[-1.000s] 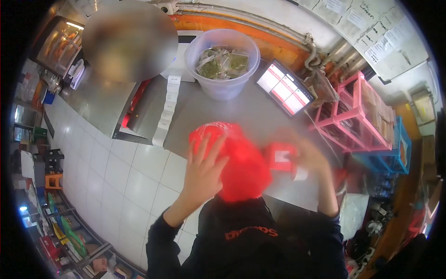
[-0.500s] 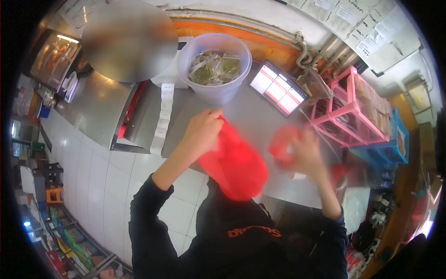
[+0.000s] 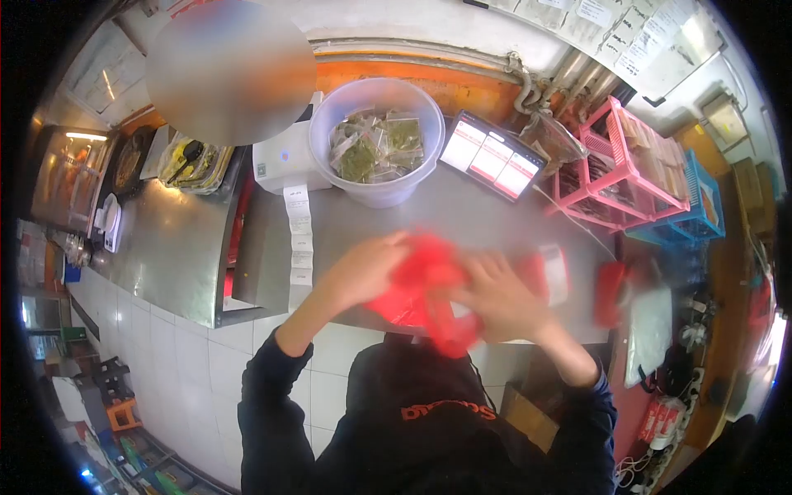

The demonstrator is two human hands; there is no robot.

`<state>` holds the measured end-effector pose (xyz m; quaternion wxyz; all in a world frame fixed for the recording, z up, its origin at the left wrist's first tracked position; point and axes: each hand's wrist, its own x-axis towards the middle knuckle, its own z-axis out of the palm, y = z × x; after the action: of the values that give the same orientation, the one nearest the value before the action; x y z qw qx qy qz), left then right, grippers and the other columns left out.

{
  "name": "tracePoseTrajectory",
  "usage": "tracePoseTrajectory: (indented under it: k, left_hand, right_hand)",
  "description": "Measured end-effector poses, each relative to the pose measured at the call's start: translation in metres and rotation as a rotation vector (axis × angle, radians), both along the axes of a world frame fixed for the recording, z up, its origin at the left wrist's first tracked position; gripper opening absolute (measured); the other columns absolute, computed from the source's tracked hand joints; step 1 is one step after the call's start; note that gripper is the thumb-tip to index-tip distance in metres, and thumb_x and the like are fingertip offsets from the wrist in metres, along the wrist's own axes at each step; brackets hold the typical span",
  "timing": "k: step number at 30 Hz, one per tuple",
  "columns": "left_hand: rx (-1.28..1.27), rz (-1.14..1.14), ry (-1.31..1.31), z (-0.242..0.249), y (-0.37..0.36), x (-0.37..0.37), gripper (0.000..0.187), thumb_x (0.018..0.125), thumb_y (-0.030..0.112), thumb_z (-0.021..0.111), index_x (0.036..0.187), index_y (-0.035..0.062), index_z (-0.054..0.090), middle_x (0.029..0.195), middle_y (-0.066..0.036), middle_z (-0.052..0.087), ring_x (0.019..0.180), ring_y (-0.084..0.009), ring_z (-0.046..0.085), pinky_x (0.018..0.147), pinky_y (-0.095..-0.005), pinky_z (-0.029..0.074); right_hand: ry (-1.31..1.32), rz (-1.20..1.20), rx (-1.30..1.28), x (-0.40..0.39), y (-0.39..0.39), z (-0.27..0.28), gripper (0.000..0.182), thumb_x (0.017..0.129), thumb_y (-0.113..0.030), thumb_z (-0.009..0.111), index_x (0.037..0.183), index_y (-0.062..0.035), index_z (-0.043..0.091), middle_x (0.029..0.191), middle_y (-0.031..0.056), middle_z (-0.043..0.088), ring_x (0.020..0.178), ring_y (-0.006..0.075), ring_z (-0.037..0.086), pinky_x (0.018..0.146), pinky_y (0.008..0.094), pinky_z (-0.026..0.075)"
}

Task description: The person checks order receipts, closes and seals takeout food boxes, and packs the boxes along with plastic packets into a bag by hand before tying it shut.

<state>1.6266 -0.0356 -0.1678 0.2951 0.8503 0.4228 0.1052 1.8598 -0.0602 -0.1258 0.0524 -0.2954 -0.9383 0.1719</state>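
A red plastic bag, crumpled and blurred by motion, is held over the front edge of the steel counter. My left hand is closed on its upper left side. My right hand presses against the right side of the bag, with fingers bent over a looped red part that has a pale middle; blur hides whether this is a fold of the bag or a separate thing. Just beyond my right hand, a red item with a white patch lies on the counter.
A translucent tub of small bags with green contents stands behind my hands. Left of it, a white printer trails a paper strip. A tablet, a pink rack and a blue basket stand at the right.
My right hand has moved left from over the counter to the red bag. The bag has risen and bunched up between both hands. The view has shifted slightly.
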Motion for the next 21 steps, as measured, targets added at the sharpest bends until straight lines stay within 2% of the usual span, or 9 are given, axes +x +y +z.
tracePoseTrajectory:
  k: [1, 3, 6, 8, 12, 14, 15, 17, 21]
  left_hand:
    - [0.053, -0.056, 0.035, -0.008, -0.005, -0.002, 0.054, 0.061, -0.005, 0.053, 0.114, -0.0014, 0.045, 0.122, -0.013, 0.041, 0.095, -0.032, 0.052, 0.077, -0.0371, 0.045]
    - [0.108, -0.078, 0.028, -0.016, -0.013, 0.0, 0.056, 0.061, -0.004, 0.054, 0.116, -0.0022, 0.042, 0.122, -0.014, 0.04, 0.094, -0.0318, 0.053, 0.076, -0.0373, 0.045]
    - [0.266, -0.092, 0.075, -0.019, -0.018, 0.009, 0.059, 0.06, -0.002, 0.057, 0.117, -0.0039, 0.039, 0.118, -0.015, 0.041, 0.088, -0.032, 0.055, 0.07, -0.0378, 0.047]
    - [0.201, 0.035, 0.292, -0.009, -0.019, 0.016, 0.057, 0.058, -0.001, 0.059, 0.112, -0.0048, 0.043, 0.113, -0.014, 0.043, 0.082, -0.0307, 0.056, 0.067, -0.0375, 0.048]
    - [0.213, 0.203, 0.31, -0.03, -0.024, 0.009, 0.054, 0.055, 0.001, 0.061, 0.107, -0.0039, 0.047, 0.109, -0.012, 0.044, 0.081, -0.0281, 0.054, 0.066, -0.0366, 0.047]
    - [0.368, -0.006, 0.394, -0.014, -0.029, 0.001, 0.049, 0.055, 0.002, 0.061, 0.103, -0.003, 0.05, 0.111, -0.01, 0.045, 0.085, -0.026, 0.05, 0.066, -0.0351, 0.045]
    - [0.363, -0.012, 0.396, -0.006, -0.032, -0.001, 0.049, 0.055, 0.002, 0.061, 0.103, -0.003, 0.05, 0.111, -0.01, 0.045, 0.085, -0.026, 0.05, 0.066, -0.0351, 0.045]
    - [0.125, 0.007, 0.481, 0.012, -0.036, -0.002, 0.058, 0.051, 0.006, 0.066, 0.107, -0.002, 0.048, 0.115, -0.009, 0.043, 0.091, -0.0259, 0.046, 0.071, -0.0346, 0.041]
    - [0.141, 0.06, 0.525, 0.032, -0.039, 0.006, 0.073, 0.047, 0.008, 0.07, 0.114, -0.0011, 0.044, 0.121, -0.009, 0.039, 0.091, -0.026, 0.044, 0.074, -0.0362, 0.037]
  right_hand:
    - [-0.001, -0.008, 0.0, -0.001, 0.004, -0.014, 0.076, 0.044, -0.015, 0.073, 0.115, -0.0235, 0.046, 0.116, 0.0168, 0.038, 0.107, 0.0336, 0.038, 0.09, 0.0467, 0.029]
    - [-0.006, -0.032, 0.12, -0.002, 0.011, -0.039, 0.075, 0.044, -0.018, 0.073, 0.113, -0.0206, 0.046, 0.116, 0.0168, 0.039, 0.108, 0.0324, 0.038, 0.094, 0.0487, 0.026]
    - [-0.084, 0.024, 0.132, -0.005, 0.023, -0.065, 0.076, 0.045, -0.024, 0.074, 0.114, -0.0183, 0.042, 0.114, 0.0151, 0.04, 0.108, 0.03, 0.039, 0.096, 0.0521, 0.024]
    - [-0.175, 0.002, 0.119, -0.008, 0.03, -0.08, 0.078, 0.045, -0.025, 0.074, 0.115, -0.0183, 0.04, 0.113, 0.0141, 0.04, 0.108, 0.0296, 0.039, 0.096, 0.0535, 0.024]
    - [-0.322, -0.062, 0.071, -0.006, 0.04, -0.1, 0.08, 0.047, -0.026, 0.074, 0.117, -0.0186, 0.037, 0.11, 0.0123, 0.041, 0.108, 0.0291, 0.04, 0.095, 0.0568, 0.024]
    - [-0.266, -0.063, 0.041, -0.005, 0.042, -0.087, 0.08, 0.047, -0.024, 0.074, 0.118, -0.0181, 0.037, 0.11, 0.0127, 0.041, 0.108, 0.0295, 0.04, 0.094, 0.0558, 0.026]
    - [-0.209, -0.062, 0.012, -0.005, 0.041, -0.077, 0.08, 0.047, -0.022, 0.073, 0.118, -0.0176, 0.037, 0.111, 0.013, 0.041, 0.108, 0.0299, 0.039, 0.093, 0.0548, 0.027]
    - [-0.108, -0.071, -0.041, 0.0, 0.042, -0.059, 0.08, 0.047, -0.02, 0.072, 0.119, -0.0172, 0.037, 0.111, 0.014, 0.04, 0.108, 0.0306, 0.04, 0.09, 0.0523, 0.03]
    - [0.108, -0.15, -0.06, -0.003, 0.04, -0.023, 0.083, 0.046, -0.014, 0.068, 0.122, -0.0166, 0.035, 0.111, 0.017, 0.039, 0.104, 0.0338, 0.041, 0.082, 0.0445, 0.038]
